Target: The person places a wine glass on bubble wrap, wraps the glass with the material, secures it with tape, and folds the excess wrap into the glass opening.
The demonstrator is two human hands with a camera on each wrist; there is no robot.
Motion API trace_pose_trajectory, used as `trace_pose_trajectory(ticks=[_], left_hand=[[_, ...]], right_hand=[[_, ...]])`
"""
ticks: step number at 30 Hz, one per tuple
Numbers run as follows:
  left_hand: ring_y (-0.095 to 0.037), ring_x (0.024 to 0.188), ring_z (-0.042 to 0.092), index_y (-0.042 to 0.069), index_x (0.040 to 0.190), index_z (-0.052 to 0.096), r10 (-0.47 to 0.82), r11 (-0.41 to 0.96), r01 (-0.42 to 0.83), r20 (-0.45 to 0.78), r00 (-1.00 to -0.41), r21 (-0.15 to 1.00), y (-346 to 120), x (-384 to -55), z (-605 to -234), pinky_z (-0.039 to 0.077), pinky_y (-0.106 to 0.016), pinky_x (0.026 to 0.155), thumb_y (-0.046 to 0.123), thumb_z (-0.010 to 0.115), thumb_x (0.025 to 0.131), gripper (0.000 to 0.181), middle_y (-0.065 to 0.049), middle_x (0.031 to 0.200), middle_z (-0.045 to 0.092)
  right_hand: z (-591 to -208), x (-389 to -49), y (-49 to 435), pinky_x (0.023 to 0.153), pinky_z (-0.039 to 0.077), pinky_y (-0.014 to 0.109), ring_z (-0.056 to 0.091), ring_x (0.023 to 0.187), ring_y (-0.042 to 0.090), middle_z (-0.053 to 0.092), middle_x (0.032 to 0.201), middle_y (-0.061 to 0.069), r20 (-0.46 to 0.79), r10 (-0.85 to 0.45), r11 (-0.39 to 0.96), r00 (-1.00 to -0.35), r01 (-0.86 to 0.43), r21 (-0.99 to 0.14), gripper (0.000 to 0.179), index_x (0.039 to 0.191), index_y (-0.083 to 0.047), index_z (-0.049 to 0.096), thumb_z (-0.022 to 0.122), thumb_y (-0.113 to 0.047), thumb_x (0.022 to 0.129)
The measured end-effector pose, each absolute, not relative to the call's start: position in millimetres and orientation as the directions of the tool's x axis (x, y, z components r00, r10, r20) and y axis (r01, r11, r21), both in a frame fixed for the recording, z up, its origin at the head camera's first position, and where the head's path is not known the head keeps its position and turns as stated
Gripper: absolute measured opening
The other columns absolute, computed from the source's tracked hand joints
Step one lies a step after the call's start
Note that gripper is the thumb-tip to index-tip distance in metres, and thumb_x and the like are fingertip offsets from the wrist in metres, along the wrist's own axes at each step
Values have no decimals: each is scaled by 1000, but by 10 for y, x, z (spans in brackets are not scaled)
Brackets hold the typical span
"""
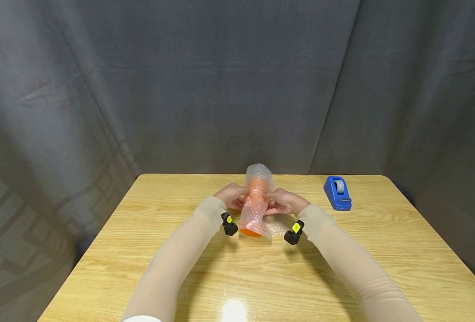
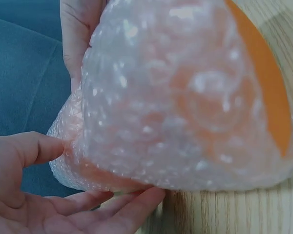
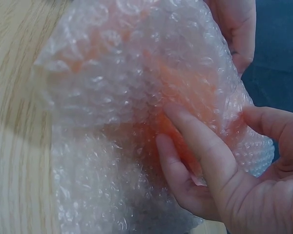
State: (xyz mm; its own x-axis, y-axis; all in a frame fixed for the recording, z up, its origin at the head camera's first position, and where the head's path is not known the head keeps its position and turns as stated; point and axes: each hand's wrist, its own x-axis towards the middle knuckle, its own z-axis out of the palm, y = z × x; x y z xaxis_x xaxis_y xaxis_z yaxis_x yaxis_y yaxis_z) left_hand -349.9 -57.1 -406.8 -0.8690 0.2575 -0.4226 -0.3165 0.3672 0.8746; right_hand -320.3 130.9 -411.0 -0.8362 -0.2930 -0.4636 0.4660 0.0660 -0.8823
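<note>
Bubble wrap [image 1: 259,170] goes round an orange vase-like object [image 1: 251,232] with a narrowed middle. It lies on the table, its bare orange end toward me. On its left side my left hand [image 1: 233,195] grips the wrapped middle, thumb on the wrap and fingers below, as the left wrist view shows. My right hand [image 1: 283,201] holds the opposite side; in the right wrist view its thumb and fingers press into the wrap [image 3: 97,180]. A loose flap of wrap extends under the right hand onto the table. The wrap blurs the object's exact shape.
A blue tape dispenser [image 1: 337,193] with a roll of clear tape stands at the table's back right. The wooden table [image 1: 140,241] ends at a grey curtain [image 1: 213,89] behind. Black wrist cameras sit on both sleeves.
</note>
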Motion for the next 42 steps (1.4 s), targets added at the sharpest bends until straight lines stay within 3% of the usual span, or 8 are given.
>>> trace_pose_trajectory(ticks=[8,17,23,30,42], left_hand=[[-23,82,61,-3,127,48,265,364,-318,-424,-866,876,-557,-3483,-4032,56,-39,84,25,52,97,41,-17,105,60],[-25,88,61,-5,122,53,270,350,-303,-405,-874,887,-565,-3459,-4001,55,-41,87,20,55,95,36,-18,108,61],[-27,85,63,-4,103,62,289,404,-210,-342,-894,890,-566,-3495,-4022,57,-40,80,22,62,92,28,-16,99,63],[-22,80,58,1,88,60,245,448,-148,-281,-928,882,-496,-3378,-3948,56,-39,79,23,62,93,24,-11,94,59],[-22,78,56,1,90,62,235,510,-136,-290,-928,850,-463,-3425,-3968,56,-39,76,28,62,94,27,-9,90,58]], right_hand=[[-4118,-3218,1316,80,56,35,56,115,40,40,136,39,-465,-308,54,-830,473,-880,51,140,14,22,41,-15,102],[-4140,-3197,1368,76,57,29,64,82,21,46,120,28,-428,-373,-15,-823,467,-884,39,132,9,30,39,-14,102],[-4212,-3229,1400,76,57,28,62,85,21,46,109,21,-432,-373,-102,-821,500,-860,25,120,3,37,39,-13,102],[-4249,-3241,1437,88,53,34,54,102,29,39,118,21,-445,-395,-179,-804,542,-821,45,139,6,23,37,-15,102],[-4282,-3256,1481,90,52,35,60,91,26,41,116,21,-443,-420,-196,-792,556,-807,29,124,2,33,35,-17,102]])
